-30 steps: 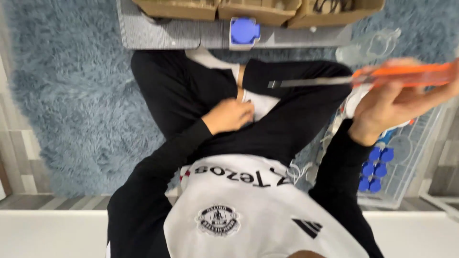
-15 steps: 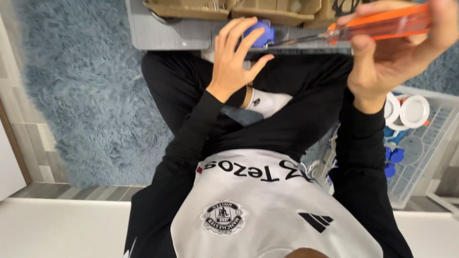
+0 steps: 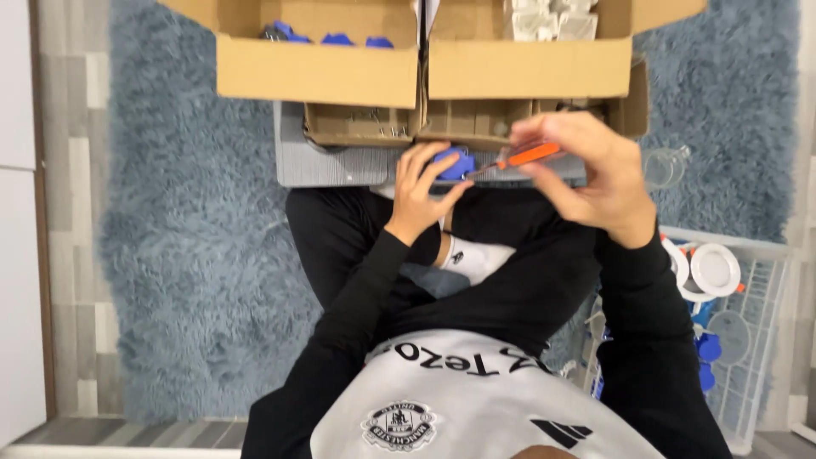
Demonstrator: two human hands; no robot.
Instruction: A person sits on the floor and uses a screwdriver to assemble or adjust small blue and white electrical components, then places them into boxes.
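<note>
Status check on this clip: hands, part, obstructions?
Left hand grips blue part on grey tray. Right hand holds orange screwdriver, tip at part. Nothing blocking.

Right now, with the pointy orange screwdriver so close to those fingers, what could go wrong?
1. The screwdriver tip sits at the small blue part that the left hand pinches; a slip could jab the fingers.
2. The right hand grips the tool up in the air over the grey board, so the blue part might pop loose and vanish into the shaggy rug.
</note>
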